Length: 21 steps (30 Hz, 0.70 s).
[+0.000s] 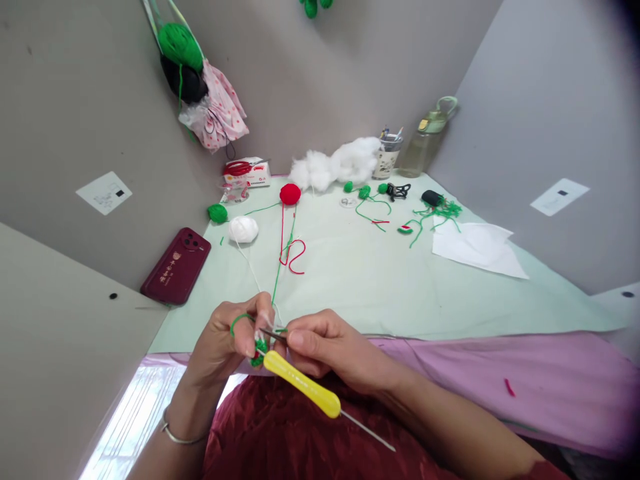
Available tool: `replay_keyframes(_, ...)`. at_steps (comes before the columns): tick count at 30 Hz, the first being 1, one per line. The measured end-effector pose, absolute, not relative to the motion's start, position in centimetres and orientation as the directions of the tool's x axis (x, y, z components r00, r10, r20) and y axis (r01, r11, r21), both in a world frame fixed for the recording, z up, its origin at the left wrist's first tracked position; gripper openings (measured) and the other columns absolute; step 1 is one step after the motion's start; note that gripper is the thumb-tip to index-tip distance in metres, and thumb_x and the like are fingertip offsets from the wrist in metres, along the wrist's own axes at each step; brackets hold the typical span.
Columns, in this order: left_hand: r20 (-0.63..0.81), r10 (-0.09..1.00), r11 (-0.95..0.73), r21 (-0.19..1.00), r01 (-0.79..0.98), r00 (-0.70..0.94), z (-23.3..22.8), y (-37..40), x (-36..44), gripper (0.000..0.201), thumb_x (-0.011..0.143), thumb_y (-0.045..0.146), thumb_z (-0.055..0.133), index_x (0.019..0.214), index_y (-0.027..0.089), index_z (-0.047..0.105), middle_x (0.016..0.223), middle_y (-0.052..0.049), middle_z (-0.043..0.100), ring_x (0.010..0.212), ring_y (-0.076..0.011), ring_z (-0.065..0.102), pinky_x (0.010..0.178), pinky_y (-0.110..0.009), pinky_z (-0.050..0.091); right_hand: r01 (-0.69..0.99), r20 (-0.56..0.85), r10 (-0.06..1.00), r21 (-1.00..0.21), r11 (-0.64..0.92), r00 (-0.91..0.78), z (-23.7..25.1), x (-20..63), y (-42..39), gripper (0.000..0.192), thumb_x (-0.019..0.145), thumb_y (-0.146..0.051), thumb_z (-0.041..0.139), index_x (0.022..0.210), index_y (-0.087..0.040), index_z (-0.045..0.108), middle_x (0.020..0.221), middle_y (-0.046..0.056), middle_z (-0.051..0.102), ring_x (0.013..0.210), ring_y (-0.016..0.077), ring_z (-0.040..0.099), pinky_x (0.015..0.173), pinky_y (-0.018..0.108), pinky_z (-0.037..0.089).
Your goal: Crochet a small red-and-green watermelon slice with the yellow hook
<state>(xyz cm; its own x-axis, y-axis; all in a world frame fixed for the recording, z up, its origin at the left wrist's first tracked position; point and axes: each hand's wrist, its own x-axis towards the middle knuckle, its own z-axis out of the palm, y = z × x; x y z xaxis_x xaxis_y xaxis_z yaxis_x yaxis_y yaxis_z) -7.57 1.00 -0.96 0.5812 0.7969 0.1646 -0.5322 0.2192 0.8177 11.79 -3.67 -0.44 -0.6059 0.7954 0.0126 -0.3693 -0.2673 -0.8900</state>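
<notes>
My left hand (231, 337) pinches a small green and red crochet piece (259, 351), with green yarn (278, 267) looped over its forefinger and running up the table. My right hand (327, 347) holds a yellow-handled crochet hook (303, 385) whose metal tip meets the piece between my fingers. Both hands sit close together at the near edge of the pale green table mat (380, 280), above my lap.
On the mat lie a red yarn ball (290, 193), a white ball (243, 229), a green ball (217, 213), white stuffing (335, 165), small green pieces, white paper (475, 248), a pen cup (387, 159) and a bottle (427, 140). A red phone (176, 265) leans at left.
</notes>
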Motion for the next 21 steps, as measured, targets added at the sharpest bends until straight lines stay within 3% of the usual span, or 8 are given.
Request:
replay_keyframes(4,0.102,0.849,0.239,0.801,-0.549,0.519,-1.2,1.0,-7.5,0.03,0.065,0.037,0.101,0.053,0.022,0.078,0.066,0.002,0.05,0.048,-0.0063,0.048,0.041,-0.019,0.048,-0.235,-0.03,0.843,-0.955,-0.184,-0.537,0.0,13.3,-3.1,0.049,0.098,-0.064,0.062,0.091,-0.016,0.072,0.058,-0.009,0.039,0.051,0.0083,0.028,0.052,0.026,0.023)
replay_keyframes(7,0.055,0.892,0.241,0.782,-0.575,0.449,-1.3,1.2,-7.2,0.024,0.072,0.037,0.098,0.062,0.023,0.081,0.07,0.002,0.052,0.052,-0.0041,0.046,0.04,-0.01,0.043,0.131,0.078,0.975,-0.986,0.107,-0.21,0.4,16.6,-0.9,0.046,0.102,-0.06,0.056,0.102,-0.018,0.075,0.069,-0.003,0.052,0.063,0.0127,0.045,0.062,0.028,0.037)
replay_keyframes(10,-0.022,0.922,0.264,0.765,-0.587,0.387,-1.3,1.5,-6.6,0.02,0.075,0.037,0.097,0.072,0.023,0.083,0.076,0.002,0.058,0.056,-0.0028,0.047,0.046,-0.008,0.044,0.665,0.34,0.931,-0.727,0.171,0.132,-0.1,19.6,1.6,0.04,0.101,-0.052,0.059,0.118,-0.018,0.074,0.093,0.008,0.068,0.084,0.0232,0.063,0.079,0.037,0.049)
replay_keyframes(12,-0.081,0.926,0.297,0.76,-0.578,0.37,-1.3,1.6,-5.9,0.022,0.073,0.035,0.098,0.077,0.019,0.083,0.079,0.001,0.06,0.056,-0.0021,0.046,0.049,-0.009,0.046,0.816,0.494,0.86,-0.545,0.19,0.13,-0.7,20.1,2.4,0.046,0.099,-0.048,0.065,0.131,-0.015,0.07,0.118,0.019,0.07,0.108,0.0332,0.066,0.095,0.049,0.051)
replay_keyframes(14,-0.129,0.923,0.329,0.756,-0.567,0.363,-1.4,1.6,-5.1,0.026,0.071,0.035,0.1,0.079,0.016,0.083,0.079,0.001,0.061,0.056,-0.0022,0.047,0.051,-0.011,0.047,0.757,0.552,0.832,-0.516,0.401,-0.064,-1.3,19.2,2.0,0.05,0.101,-0.046,0.065,0.142,-0.018,0.063,0.123,0.019,0.071,0.114,0.0318,0.067,0.1,0.049,0.053)
replay_keyframes(16,-0.159,0.92,0.348,0.754,-0.557,0.359,-1.5,1.4,-4.3,0.027,0.073,0.034,0.099,0.081,0.015,0.082,0.078,0.0,0.062,0.057,-0.0032,0.05,0.053,-0.013,0.048,0.524,0.556,0.782,-0.594,0.611,-0.282,-1.5,17.5,0.6,0.053,0.101,-0.045,0.067,0.149,-0.025,0.058,0.12,0.013,0.074,0.106,0.0251,0.07,0.095,0.041,0.058)
replay_keyframes(18,-0.172,0.918,0.355,0.756,-0.55,0.356,-1.5,1.0,-3.7,0.025,0.076,0.034,0.096,0.085,0.015,0.083,0.082,-0.001,0.065,0.061,-0.0049,0.054,0.057,-0.015,0.05,0.342,0.547,0.781,-0.703,0.624,-0.301,-1.4,15.7,-0.9,0.041,0.103,-0.04,0.065,0.143,-0.03,0.064,0.116,0.009,0.074,0.102,0.0215,0.07,0.091,0.037,0.058)
replay_keyframes(21,-0.131,0.926,0.309,0.803,-0.51,0.354,-1.2,0.5,-3.4,0.023,0.081,0.033,0.093,0.099,0.02,0.085,0.088,0.0,0.068,0.067,-0.0072,0.06,0.064,-0.018,0.052,0.187,0.566,0.811,-0.789,0.585,-0.148,-1.2,14.1,-1.9,0.023,0.105,-0.029,0.063,0.122,-0.032,0.078,0.104,0.005,0.074,0.095,0.0182,0.07,0.086,0.032,0.057)
